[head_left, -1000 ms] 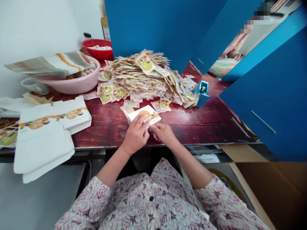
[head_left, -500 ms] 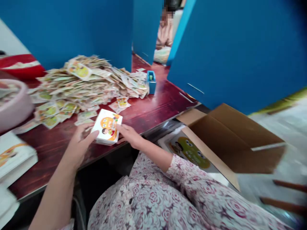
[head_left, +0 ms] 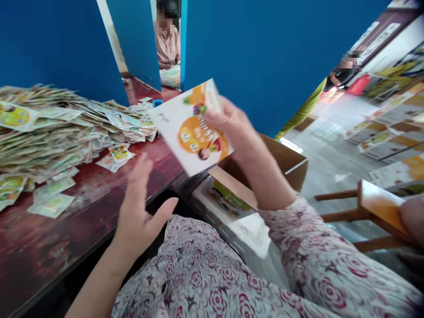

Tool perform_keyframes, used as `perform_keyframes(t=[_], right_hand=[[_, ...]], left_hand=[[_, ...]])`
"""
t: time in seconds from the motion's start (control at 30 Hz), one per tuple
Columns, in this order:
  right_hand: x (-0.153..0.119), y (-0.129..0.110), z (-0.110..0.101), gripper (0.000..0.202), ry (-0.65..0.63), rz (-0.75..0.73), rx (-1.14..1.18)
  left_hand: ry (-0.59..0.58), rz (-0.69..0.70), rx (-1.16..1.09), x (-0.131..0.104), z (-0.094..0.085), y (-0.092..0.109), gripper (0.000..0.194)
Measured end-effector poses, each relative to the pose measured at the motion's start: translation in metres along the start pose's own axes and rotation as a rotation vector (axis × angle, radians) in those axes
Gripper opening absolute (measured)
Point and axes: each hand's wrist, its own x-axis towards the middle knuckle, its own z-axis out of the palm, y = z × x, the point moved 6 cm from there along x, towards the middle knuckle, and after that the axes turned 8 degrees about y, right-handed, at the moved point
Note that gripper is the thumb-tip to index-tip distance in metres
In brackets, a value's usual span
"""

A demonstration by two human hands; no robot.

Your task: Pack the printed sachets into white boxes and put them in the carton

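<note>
My right hand (head_left: 232,126) grips a small white carton (head_left: 175,128) by its right side, thumb on the printed face. The carton shows an orange cartoon face and fruit, and it is tilted in the air past the table's front edge. My left hand (head_left: 137,205) hangs free over the table edge, fingers and thumb apart, holding nothing. Left of it, a few loose sachets (head_left: 53,205) lie on the dark red table (head_left: 76,238). A large heap of sachets (head_left: 56,137) stands behind them. Below the carton is an open cardboard box (head_left: 281,161), partly hidden by my right arm.
Tall blue partitions (head_left: 265,53) rise behind the table. Through a gap a seated person (head_left: 167,48) is seen. On the right stand a wooden stool (head_left: 380,203) and several printed cartons (head_left: 387,141) on the floor. White packaging (head_left: 245,229) lies beside my lap.
Both hands held the carton over the table; now my left hand has let go. My right hand has lifted the carton up and to the right, and the view has swung right.
</note>
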Motion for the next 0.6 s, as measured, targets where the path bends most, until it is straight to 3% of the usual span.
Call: perform_keyframes(t=[0.07, 0.13, 0.2, 0.27, 0.37, 0.47, 0.53, 0.6], right_hand=[[0.012, -0.008, -0.057, 0.054, 0.075, -0.033, -0.383], [0.026, 0.0, -0.112, 0.056, 0.107, 0.016, -0.912], [0.037, 0.028, -0.161, 0.056, 0.06, 0.197, -1.289], [0.044, 0.068, -0.198, 0.042, -0.025, 0.407, -1.432], [0.049, 0.136, -0.228, 0.035, -0.128, 0.657, -1.523], [0.047, 0.193, -0.242, 0.034, -0.119, 0.898, -1.504], [0.044, 0.222, -0.248, 0.031, -0.066, 0.938, -1.452], [0.038, 0.241, -0.255, 0.03, 0.038, 0.866, -1.392]], left_hand=[[-0.1, 0.07, -0.032, -0.01, 0.034, -0.005, 0.058], [-0.215, 0.183, -0.057, -0.02, 0.071, -0.003, 0.046], [-0.344, 0.263, -0.038, -0.029, 0.11, 0.002, 0.042], [-0.47, 0.32, 0.005, -0.035, 0.147, 0.008, 0.044], [-0.547, 0.417, 0.053, -0.038, 0.191, 0.017, 0.046], [-0.506, 0.488, 0.083, -0.035, 0.217, 0.02, 0.045], [-0.499, 0.503, 0.09, -0.035, 0.227, 0.017, 0.042], [-0.521, 0.526, 0.085, -0.037, 0.232, 0.013, 0.036]])
